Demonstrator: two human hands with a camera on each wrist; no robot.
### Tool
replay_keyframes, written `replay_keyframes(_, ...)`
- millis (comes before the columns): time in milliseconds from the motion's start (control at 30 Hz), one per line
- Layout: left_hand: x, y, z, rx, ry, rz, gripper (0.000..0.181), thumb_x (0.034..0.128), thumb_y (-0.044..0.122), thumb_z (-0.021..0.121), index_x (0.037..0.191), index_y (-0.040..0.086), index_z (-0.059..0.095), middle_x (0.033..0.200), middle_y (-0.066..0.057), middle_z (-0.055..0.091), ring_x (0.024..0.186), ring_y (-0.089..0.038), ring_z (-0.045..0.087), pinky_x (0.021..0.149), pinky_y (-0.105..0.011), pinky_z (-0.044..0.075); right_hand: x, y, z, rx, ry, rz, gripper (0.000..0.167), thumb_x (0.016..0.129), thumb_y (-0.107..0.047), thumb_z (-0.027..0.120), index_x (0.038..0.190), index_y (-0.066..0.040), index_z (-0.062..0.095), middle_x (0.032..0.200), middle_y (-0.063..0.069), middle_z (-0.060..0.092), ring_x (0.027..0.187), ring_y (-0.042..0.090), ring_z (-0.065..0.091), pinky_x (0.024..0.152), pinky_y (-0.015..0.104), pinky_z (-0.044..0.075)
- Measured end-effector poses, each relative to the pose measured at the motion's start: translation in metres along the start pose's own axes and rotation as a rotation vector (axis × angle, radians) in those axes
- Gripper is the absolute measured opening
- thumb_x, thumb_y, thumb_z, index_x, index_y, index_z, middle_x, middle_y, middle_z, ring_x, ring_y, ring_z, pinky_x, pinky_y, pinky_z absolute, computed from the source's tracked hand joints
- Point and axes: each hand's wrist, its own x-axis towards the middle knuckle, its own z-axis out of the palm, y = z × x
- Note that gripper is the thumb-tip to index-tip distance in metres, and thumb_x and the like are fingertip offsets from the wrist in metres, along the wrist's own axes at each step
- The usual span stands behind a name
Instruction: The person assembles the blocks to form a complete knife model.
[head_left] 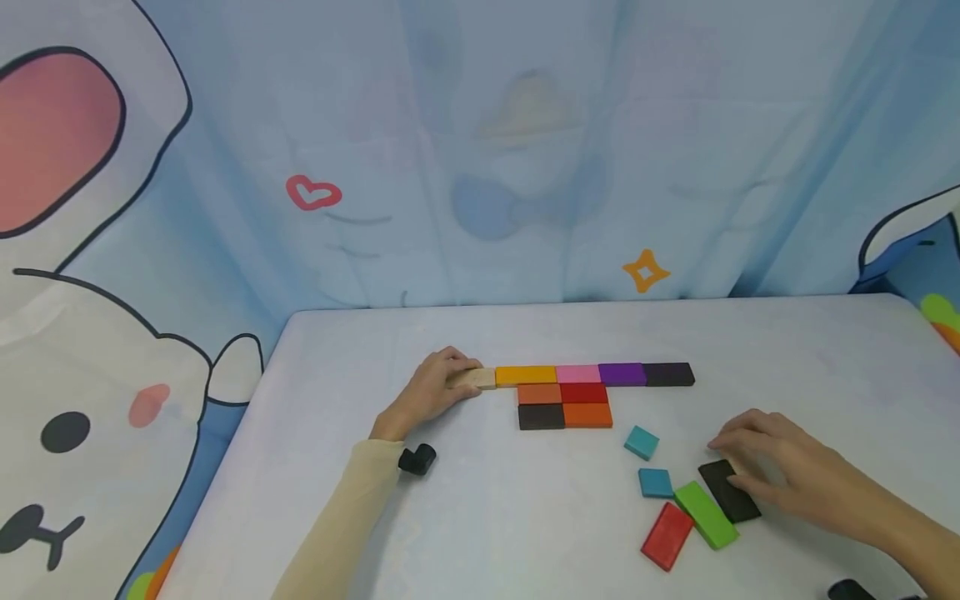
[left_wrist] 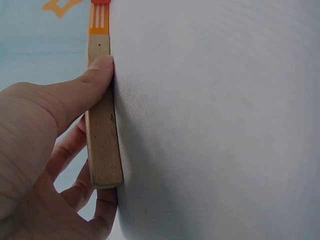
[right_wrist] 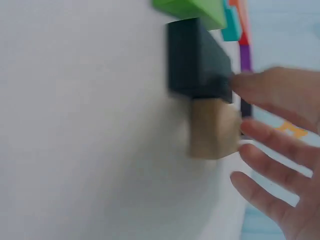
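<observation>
At the left end of a row of blocks, my left hand [head_left: 427,393] grips a plain wooden block [head_left: 480,378]. In the left wrist view the thumb lies on one side of that block, with fingers beyond and below its end. My right hand [head_left: 798,471] is over the loose blocks, its fingers loosely extended. Its thumb is at the edge of a black block [head_left: 729,493]; contact is hard to tell. Against that black block stands another plain wooden block [right_wrist: 204,130], blurred in the right wrist view, with fingertips close by and mostly hidden by the hand from above.
The row continues with yellow [head_left: 525,377], pink [head_left: 577,374], purple [head_left: 622,375] and black [head_left: 670,375] blocks. Orange, red and black blocks [head_left: 542,417] adjoin below. Loose green [head_left: 707,515], red [head_left: 667,536] and teal blocks [head_left: 656,483] lie nearer. A curtain [head_left: 525,208] hangs behind the table.
</observation>
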Motion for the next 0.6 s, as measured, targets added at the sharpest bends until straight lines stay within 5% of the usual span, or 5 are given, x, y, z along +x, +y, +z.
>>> replay_keyframes(200, 0.0, 0.0007, -0.0007, -0.005, 0.004, -0.015, 0.035, 0.0948, 0.016, 0.079, 0.129, 0.007, 0.075, 0.123, -0.012, 0.065, 0.108, -0.027, 0.058, 0.097, -0.041, 0.046, 0.0004, 0.0065, 0.004, 0.038, 0.059, 0.005, 0.024, 0.083, -0.012, 0.088, 0.104, -0.016, 0.078, 0.108, -0.002, 0.063, 0.099, 0.022, 0.061, 0.082, 0.037, 0.06)
replay_keyframes(433, -0.0004, -0.0017, 0.0012, -0.016, 0.004, -0.011, 0.035, 0.0952, 0.016, 0.079, 0.129, 0.006, 0.074, 0.123, -0.012, 0.065, 0.109, -0.028, 0.058, 0.098, -0.042, 0.045, 0.0045, 0.0075, 0.0013, 0.08, 0.006, 0.027, 0.024, 0.083, -0.006, 0.086, 0.105, -0.014, 0.078, 0.108, 0.0, 0.064, 0.099, 0.023, 0.063, 0.082, 0.04, 0.06)
replay_keyframes(600, 0.0011, -0.0019, 0.0021, -0.022, 0.005, -0.004, 0.035, 0.0947, 0.016, 0.079, 0.128, 0.006, 0.075, 0.122, -0.011, 0.065, 0.108, -0.028, 0.058, 0.097, -0.042, 0.046, 0.0051, 0.0072, 0.0001, 0.115, -0.01, 0.074, 0.028, 0.081, -0.004, 0.087, 0.106, -0.011, 0.077, 0.111, 0.005, 0.062, 0.095, 0.021, 0.06, 0.074, 0.028, 0.058)
